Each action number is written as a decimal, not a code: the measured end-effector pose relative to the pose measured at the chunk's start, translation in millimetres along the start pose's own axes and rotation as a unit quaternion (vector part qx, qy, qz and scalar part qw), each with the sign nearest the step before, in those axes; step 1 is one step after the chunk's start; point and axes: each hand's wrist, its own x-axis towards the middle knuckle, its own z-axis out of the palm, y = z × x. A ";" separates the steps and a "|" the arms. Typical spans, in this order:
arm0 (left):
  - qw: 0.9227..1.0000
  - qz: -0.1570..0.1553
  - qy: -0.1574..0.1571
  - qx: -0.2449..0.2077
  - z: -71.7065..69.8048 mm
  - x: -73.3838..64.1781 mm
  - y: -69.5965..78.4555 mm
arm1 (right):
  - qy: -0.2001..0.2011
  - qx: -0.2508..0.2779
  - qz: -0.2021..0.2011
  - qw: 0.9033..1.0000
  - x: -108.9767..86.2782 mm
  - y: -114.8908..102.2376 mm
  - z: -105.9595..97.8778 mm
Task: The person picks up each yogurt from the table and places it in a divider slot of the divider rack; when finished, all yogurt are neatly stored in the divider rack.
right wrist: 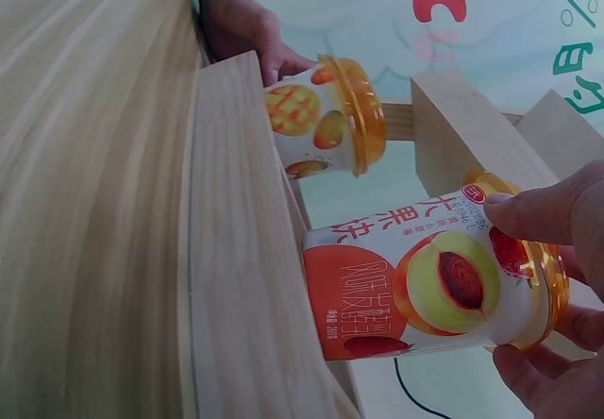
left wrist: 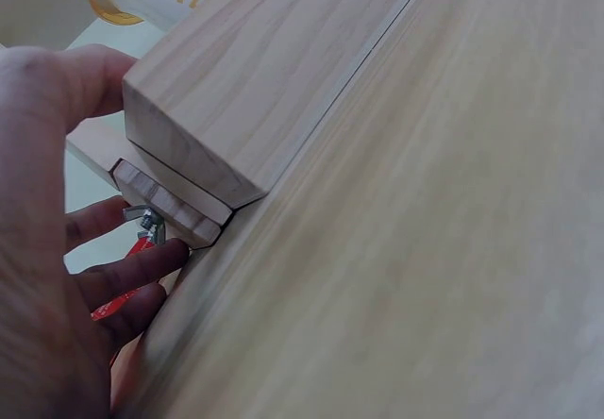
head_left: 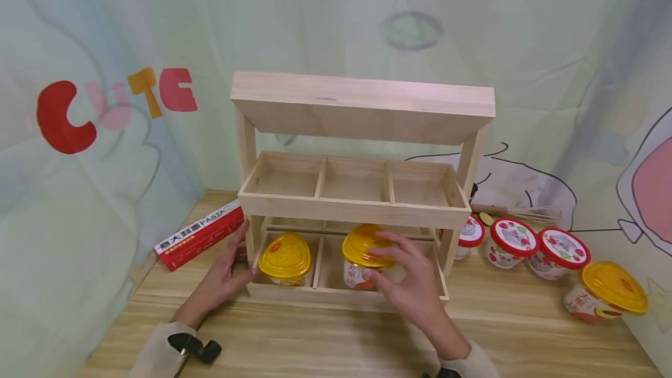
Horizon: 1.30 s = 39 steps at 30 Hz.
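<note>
A two-tier wooden shelf [head_left: 357,209] with divided trays stands on the table. In its lower left compartment sits a fruit cup with a yellow lid [head_left: 285,256], with mangoes printed on its side in the right wrist view. My right hand [head_left: 412,279] holds a second yellow-lidded cup [right wrist: 425,287], printed with a cut peach, by its lid and upper side. That cup is in the lower tray's middle compartment, slightly tilted; whether its base touches the tray I cannot tell. My left hand [head_left: 223,279] grips the shelf's lower left corner, thumb on the front, fingers along the side.
A red pasta box [head_left: 202,235] lies left of the shelf. At right stand several red-lidded cups [head_left: 513,242] and another yellow-lidded cup [head_left: 609,290]. A whisk [head_left: 530,213] lies behind them. The upper tray [head_left: 354,182] has three bare compartments. Printed curtains surround the table.
</note>
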 end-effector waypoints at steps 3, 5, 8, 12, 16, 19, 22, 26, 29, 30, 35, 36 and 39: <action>1.000 -0.003 0.000 0.000 -0.2 0.3 0.3 | -0.003 0.003 -0.009 1.000 0.1 1.3 4.3; 1.000 -0.006 0.000 0.001 -0.3 0.5 0.4 | -0.003 0.002 -0.017 1.000 0.3 2.1 7.0; 1.000 -0.006 0.000 0.001 -0.3 0.8 0.7 | 0.000 -0.001 -0.032 0.999 0.4 2.8 11.0; 1.000 -0.001 0.000 -0.002 0.3 1.5 1.2 | -0.001 -0.005 -0.041 0.999 0.1 3.4 15.7; 1.000 0.000 -0.001 -0.008 0.9 2.7 1.5 | -0.006 -0.016 -0.044 0.999 -1.2 5.5 20.7; 1.000 -0.002 -0.003 -0.011 1.0 3.1 1.4 | -0.009 -0.028 -0.048 0.998 -3.8 8.1 25.0; 1.000 -0.004 -0.005 -0.009 0.7 2.8 1.2 | -0.011 -0.039 -0.056 0.998 -7.0 10.9 29.3; 1.000 -0.006 -0.006 -0.006 0.0 2.5 1.4 | -0.005 -0.043 -0.081 0.996 -10.4 13.9 34.0; 1.000 -0.005 -0.004 -0.005 0.1 2.3 1.5 | 0.002 -0.044 -0.102 0.994 -12.4 14.8 36.8; 1.000 -0.004 -0.004 -0.005 0.1 2.2 1.6 | 0.003 -0.044 -0.106 0.993 -13.0 15.0 37.6; 1.000 -0.004 -0.001 -0.004 0.3 1.3 2.1 | 0.000 -0.045 -0.122 0.991 -15.4 14.2 40.5; 1.000 -0.005 -0.001 -0.004 0.2 1.2 2.3 | -0.002 -0.044 -0.123 0.992 -15.6 14.1 40.7; 1.000 -0.006 0.000 -0.002 0.2 1.0 2.5 | -0.015 -0.039 -0.114 0.993 -15.6 13.0 40.0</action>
